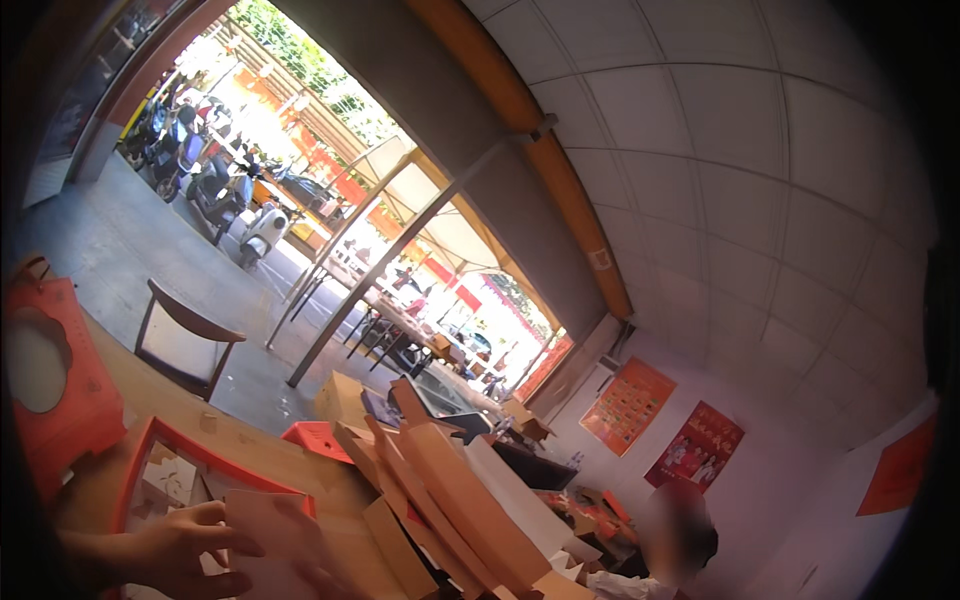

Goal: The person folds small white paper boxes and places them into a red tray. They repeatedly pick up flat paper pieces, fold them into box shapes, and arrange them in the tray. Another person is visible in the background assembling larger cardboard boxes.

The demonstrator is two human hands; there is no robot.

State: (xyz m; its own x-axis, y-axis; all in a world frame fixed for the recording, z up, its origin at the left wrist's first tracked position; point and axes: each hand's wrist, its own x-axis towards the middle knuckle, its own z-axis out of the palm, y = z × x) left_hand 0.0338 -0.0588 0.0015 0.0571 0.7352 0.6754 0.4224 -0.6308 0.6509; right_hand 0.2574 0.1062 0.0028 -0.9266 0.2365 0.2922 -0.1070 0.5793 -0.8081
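At the lower left my left hand (190, 548) has its bent fingers at the left edge of a pale pinkish cardboard piece (262, 515), which it grips. The piece stands upright over a red-rimmed tray-like box (205, 455). Inside that box lies a whitish card with a floral print (172, 474). A skin-toned blur at the right side of the pale piece looks like my right hand (318, 548); its fingers are smeared and partly hidden.
Flattened brown cardboard boxes (440, 490) pile up to the right. A red carton with a round cut-out (75, 390) stands at the left. Beyond the table (215, 430) is a chair (185, 345). Another person (680, 540) is at the lower right. Scooters (265, 232) stand outside.
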